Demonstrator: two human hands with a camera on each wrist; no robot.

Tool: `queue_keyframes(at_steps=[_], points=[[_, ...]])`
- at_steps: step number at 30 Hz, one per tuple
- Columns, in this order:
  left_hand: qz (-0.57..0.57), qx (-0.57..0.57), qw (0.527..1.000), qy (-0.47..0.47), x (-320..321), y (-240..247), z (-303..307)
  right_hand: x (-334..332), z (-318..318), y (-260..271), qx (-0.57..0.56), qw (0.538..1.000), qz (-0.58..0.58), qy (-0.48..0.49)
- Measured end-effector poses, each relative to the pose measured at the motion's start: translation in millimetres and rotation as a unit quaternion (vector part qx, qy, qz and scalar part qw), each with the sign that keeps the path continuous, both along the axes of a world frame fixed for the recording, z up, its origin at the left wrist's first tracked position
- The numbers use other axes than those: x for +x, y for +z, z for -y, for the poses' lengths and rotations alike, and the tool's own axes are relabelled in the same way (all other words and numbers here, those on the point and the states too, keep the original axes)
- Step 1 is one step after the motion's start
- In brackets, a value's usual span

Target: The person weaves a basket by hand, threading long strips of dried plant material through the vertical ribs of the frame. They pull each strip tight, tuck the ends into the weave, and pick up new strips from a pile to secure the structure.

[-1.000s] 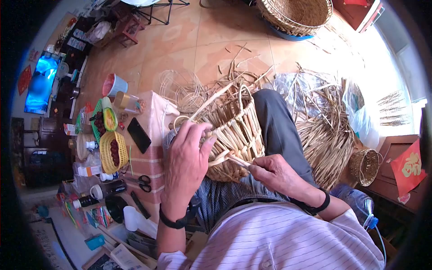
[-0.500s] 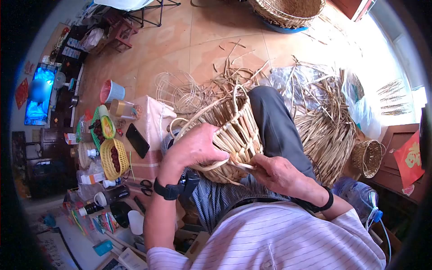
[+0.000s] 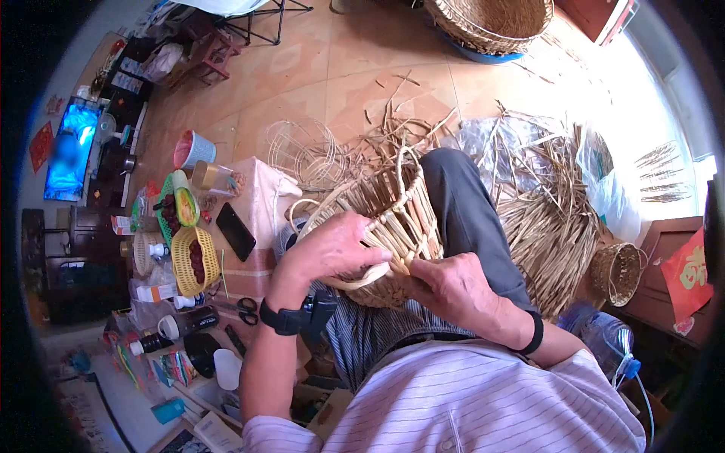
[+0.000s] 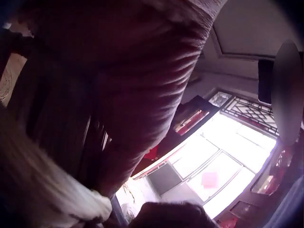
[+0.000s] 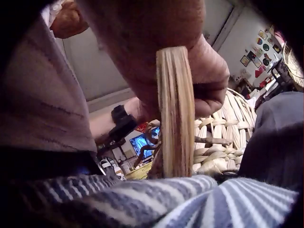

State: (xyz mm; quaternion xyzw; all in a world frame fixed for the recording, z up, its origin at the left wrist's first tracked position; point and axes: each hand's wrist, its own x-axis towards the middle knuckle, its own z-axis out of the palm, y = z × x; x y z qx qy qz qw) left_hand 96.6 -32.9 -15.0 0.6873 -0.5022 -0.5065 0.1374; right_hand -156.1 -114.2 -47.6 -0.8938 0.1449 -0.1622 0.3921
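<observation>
A woven basket (image 3: 414, 219) with a looped handle lies tilted on the lap. At its near side the left hand (image 3: 336, 245) grips the edge, its thumb reaching right and its other fingers mostly hidden. The right hand (image 3: 461, 293), thumb and forefinger pinched on a pale strand at the weave, almost meets the left thumb. In the right wrist view a broad fibre strip (image 5: 175, 109) hangs in front of the right hand (image 5: 209, 71), with the basket's weave (image 5: 225, 126) behind. The left wrist view is dark, with the left hand (image 4: 137, 85) above a pale strand (image 4: 52, 175).
Dried stalks (image 3: 547, 241) cover the floor on the right, near a small basket (image 3: 615, 273) and a water bottle (image 3: 604, 340). On the left, a table holds a phone (image 3: 236, 230), a yellow fruit basket (image 3: 195, 260) and scissors (image 3: 247, 309). A large basket (image 3: 495, 26) stands farther off.
The left hand has come down from its raised pose to the basket's near edge, its thumb now pointing right. The right hand has closed in toward it, and the strand between them is mostly covered.
</observation>
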Motion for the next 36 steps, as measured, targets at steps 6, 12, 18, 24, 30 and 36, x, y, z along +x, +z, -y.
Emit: queue_keyframes(at_steps=[6,12,18,24,30,36], points=[[0.072,-0.012,0.997,-0.011,-5,12,2,10,-3,-9,-0.05,0.999,-0.003,0.002],[0.133,-0.028,0.99,0.048,-20,26,7,27,-1,-14,-0.059,0.998,-0.025,-0.017],[0.069,0.034,0.996,0.052,-12,32,14,15,28,-6,0.105,0.993,0.001,-0.045],[0.084,-0.052,0.995,0.026,-3,2,12,25,27,-13,0.165,0.985,0.005,-0.047],[0.004,-0.034,0.999,0.02,-2,14,15,28,21,-26,0.163,0.985,0.043,-0.039],[-0.112,-0.008,0.994,0.015,10,2,14,18,18,-23,-0.02,0.997,0.08,0.011]])
